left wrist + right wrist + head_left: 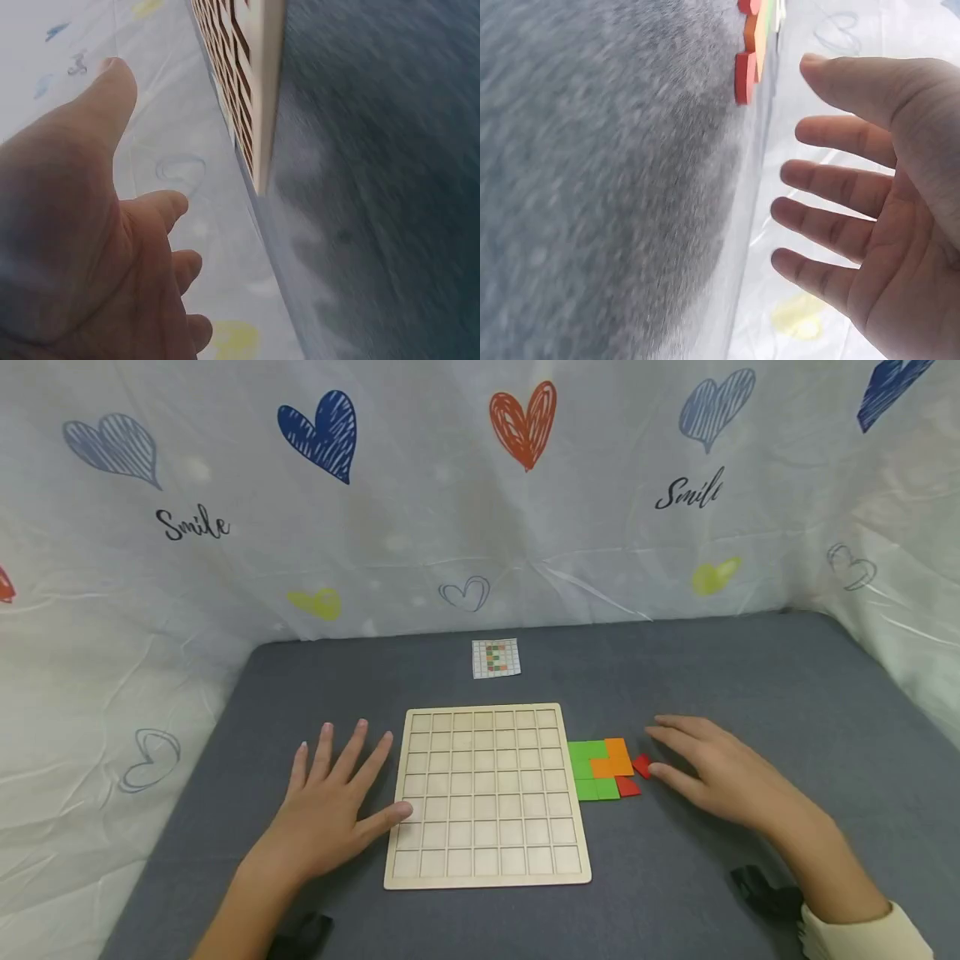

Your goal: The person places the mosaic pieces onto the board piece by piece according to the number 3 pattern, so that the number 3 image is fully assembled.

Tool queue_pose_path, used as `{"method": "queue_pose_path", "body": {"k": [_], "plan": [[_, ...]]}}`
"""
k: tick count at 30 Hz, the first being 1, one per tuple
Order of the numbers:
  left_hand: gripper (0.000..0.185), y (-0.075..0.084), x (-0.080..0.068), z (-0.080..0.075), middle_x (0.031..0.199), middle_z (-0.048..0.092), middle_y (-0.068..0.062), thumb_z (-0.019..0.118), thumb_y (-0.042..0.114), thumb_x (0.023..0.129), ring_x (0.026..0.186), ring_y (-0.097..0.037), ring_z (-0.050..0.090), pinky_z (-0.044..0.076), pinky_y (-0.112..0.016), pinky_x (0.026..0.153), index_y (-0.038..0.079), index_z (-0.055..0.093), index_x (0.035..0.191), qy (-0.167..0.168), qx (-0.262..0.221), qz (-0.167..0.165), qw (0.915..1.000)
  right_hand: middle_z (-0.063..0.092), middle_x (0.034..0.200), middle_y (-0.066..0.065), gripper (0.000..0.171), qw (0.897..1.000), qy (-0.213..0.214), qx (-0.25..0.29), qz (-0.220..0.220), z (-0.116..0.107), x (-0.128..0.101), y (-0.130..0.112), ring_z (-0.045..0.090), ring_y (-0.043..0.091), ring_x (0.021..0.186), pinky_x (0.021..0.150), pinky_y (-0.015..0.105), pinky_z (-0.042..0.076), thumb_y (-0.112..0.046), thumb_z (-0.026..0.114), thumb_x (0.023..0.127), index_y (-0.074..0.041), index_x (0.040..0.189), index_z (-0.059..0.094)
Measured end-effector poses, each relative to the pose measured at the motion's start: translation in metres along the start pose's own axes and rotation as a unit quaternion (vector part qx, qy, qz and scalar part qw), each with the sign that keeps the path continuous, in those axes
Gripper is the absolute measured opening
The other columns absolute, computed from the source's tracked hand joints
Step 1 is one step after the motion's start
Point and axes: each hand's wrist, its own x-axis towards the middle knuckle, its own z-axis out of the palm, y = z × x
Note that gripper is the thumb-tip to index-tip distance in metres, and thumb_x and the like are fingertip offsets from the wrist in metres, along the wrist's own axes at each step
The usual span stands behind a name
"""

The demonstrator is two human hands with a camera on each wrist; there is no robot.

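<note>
Two hands are laid flat beside the wooden grid board (pixel 487 795): left hand (pixel 330 810) spread, thumb touching its left edge; colored tiles (pixel 604 768) right of it; right hand (pixel 716 768) open, thumb touching a red tile (pixel 642 766).

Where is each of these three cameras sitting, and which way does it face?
Head: worn on the head, looking forward and down at the wooden grid board, coloured tiles, left hand and right hand.
Left wrist: at the left wrist, looking along the open palm to the board's edge.
Right wrist: at the right wrist, looking past spread fingers to a red tile.
Shared: board, tiles, grey tabletop.
</note>
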Motion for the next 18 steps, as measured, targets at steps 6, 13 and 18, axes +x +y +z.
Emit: {"method": "queue_pose_path", "body": {"k": [6,13,18], "plan": [[0.083,0.013,0.01,0.002,0.15,-0.006,0.001,0.031,0.073,0.08,0.133,-0.03,-0.015,-0.003,-0.056,0.102,0.029,0.006,0.146,-0.006,0.001,0.028,0.9996,0.053,0.119,0.008,0.043,1.0,-0.024,0.001,0.007,0.002,0.009,-0.002,0.047,0.025,0.109,0.088,0.045,0.039,-0.03,0.063,0.084,-0.006,0.12,0.058],[0.088,0.029,0.021,0.005,0.15,-0.005,-0.002,0.029,0.075,0.079,0.133,-0.032,-0.013,-0.001,-0.057,0.101,0.023,0.007,0.146,-0.03,-0.002,0.022,0.9993,0.054,0.116,0.007,0.043,0.999,-0.039,0.0,0.011,0.004,0.017,-0.003,0.049,0.024,0.106,0.085,0.045,0.042,-0.03,0.064,0.084,-0.007,0.119,0.059],[0.091,0.034,0.026,0.008,0.15,-0.007,-0.003,0.031,0.076,0.078,0.132,-0.032,-0.014,-0.001,-0.058,0.101,0.02,0.011,0.146,-0.042,-0.012,0.018,0.9989,0.055,0.113,0.006,0.04,0.999,-0.046,0.003,0.007,0.006,0.022,-0.004,0.051,0.023,0.103,0.083,0.043,0.043,-0.029,0.064,0.084,-0.007,0.118,0.059]]}}
